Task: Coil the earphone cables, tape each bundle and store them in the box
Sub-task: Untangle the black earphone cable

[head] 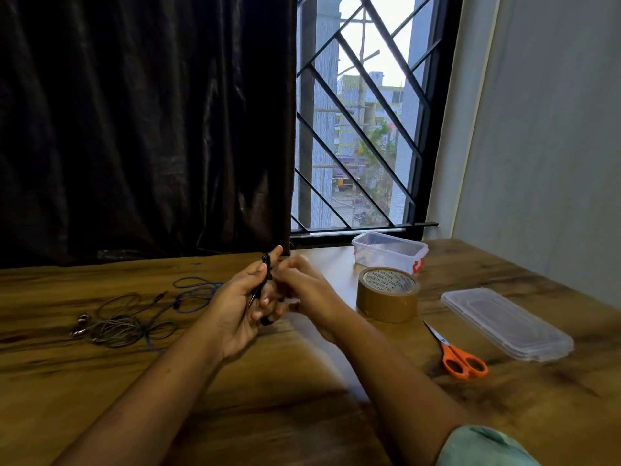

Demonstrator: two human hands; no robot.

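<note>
Both forearms reach in from the bottom edge over the table (100, 381), a green sleeve at the right elbow. In the head view the left hand (242, 307) stands palm-up, thumb and fingers closed around a dark cable (265, 280) wound into a narrow bundle, its plug hanging down. The right hand (302, 290) touches it, fingers curled in at the bundle; what they pinch I cannot tell. Judging by this, coiling of one cable is nearly done, taping not begun: tape (388, 294) and scissors (457, 354) lie untouched to the right. Two more earphones (134, 317) lie loose on the left. Behind the tape the box (389, 252) stands open, its contents unclear, lid (507, 322) beside it
</note>
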